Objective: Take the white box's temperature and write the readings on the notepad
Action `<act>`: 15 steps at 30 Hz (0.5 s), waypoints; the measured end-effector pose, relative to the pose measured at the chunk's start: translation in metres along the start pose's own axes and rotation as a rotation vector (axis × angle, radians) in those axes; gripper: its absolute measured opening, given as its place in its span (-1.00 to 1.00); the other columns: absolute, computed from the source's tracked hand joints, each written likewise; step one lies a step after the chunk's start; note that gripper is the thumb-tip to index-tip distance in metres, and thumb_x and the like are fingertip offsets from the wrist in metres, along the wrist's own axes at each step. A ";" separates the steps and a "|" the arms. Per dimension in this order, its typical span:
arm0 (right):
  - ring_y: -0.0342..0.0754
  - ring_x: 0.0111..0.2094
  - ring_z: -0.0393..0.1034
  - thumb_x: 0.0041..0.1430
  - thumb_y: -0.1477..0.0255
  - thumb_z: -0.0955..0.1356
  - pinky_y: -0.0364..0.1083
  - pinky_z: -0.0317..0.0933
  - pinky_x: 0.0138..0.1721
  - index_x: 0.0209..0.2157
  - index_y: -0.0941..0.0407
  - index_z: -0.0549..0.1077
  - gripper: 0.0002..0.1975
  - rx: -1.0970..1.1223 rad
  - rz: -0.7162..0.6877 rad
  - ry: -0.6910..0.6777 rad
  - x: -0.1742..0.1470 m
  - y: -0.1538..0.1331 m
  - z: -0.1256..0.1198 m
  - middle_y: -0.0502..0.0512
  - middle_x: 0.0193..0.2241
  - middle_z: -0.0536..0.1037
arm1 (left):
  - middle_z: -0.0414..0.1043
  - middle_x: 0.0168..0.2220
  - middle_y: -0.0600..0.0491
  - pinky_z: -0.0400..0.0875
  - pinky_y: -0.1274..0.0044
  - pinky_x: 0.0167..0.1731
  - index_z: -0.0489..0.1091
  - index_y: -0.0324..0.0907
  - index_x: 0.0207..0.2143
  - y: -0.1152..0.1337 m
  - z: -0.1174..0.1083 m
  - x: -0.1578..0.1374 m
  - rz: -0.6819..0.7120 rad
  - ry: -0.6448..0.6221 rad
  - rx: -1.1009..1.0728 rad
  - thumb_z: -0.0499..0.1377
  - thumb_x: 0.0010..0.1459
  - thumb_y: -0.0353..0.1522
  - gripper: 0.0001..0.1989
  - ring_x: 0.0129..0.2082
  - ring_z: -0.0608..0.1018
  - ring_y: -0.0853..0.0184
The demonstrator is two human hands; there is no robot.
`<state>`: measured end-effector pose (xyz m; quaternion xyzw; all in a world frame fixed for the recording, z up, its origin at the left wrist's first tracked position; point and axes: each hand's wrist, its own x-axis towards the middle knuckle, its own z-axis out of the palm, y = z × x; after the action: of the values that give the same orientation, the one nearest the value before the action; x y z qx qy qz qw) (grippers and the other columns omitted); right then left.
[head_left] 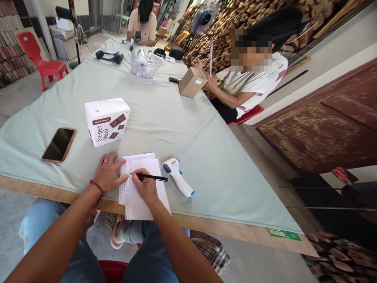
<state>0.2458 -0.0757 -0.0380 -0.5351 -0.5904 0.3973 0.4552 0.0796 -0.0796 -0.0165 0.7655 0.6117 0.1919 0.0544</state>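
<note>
My right hand [145, 188] is closed on a black pen [153, 177], its tip on the top sheet near the left side. Under it lies a small stack of white paper [147, 208], with rows of handwriting down the left edge. My left hand [109, 171], with a ring and a red wrist cord, lies flat with fingers spread, its fingertips on the left margin of the paper. Right of the paper rests a white and blue infrared thermometer [179, 177]. A white "Super Meal" box [107, 120] stands behind my left hand, and a smartphone [59, 144] lies to the left.
A pale cloth covers the table [229, 184]. Farther back are a clear plastic basin [145, 67] of bottles and a black headset-like device [109, 56]. At right a person [250, 82] handles a cardboard box [192, 82]; another person [143, 27] sits at the far end.
</note>
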 end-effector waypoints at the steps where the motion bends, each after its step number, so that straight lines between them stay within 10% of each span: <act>1: -0.05 -0.49 0.39 -0.06 0.28 0.30 -0.04 0.32 -0.35 -0.51 0.06 0.40 -0.86 -0.004 -0.001 0.003 0.000 0.000 0.000 -0.01 -0.56 0.49 | 0.22 0.11 -0.10 0.08 0.13 0.20 0.39 -0.04 0.00 0.000 0.000 0.000 -0.001 -0.001 0.000 0.27 0.01 -0.13 -0.52 0.12 0.29 0.02; 15: -0.06 -0.51 0.35 -0.09 0.30 0.30 -0.07 0.30 -0.40 -0.53 0.06 0.39 -0.86 0.029 0.008 0.020 0.000 0.000 -0.001 -0.02 -0.58 0.47 | 0.22 0.11 -0.10 0.07 0.15 0.21 0.40 -0.04 0.00 -0.001 0.001 0.000 0.000 0.014 0.014 0.28 0.00 -0.14 -0.52 0.10 0.30 0.03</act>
<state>0.2467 -0.0759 -0.0374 -0.5348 -0.5777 0.4022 0.4673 0.0793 -0.0796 -0.0174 0.7646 0.6133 0.1931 0.0449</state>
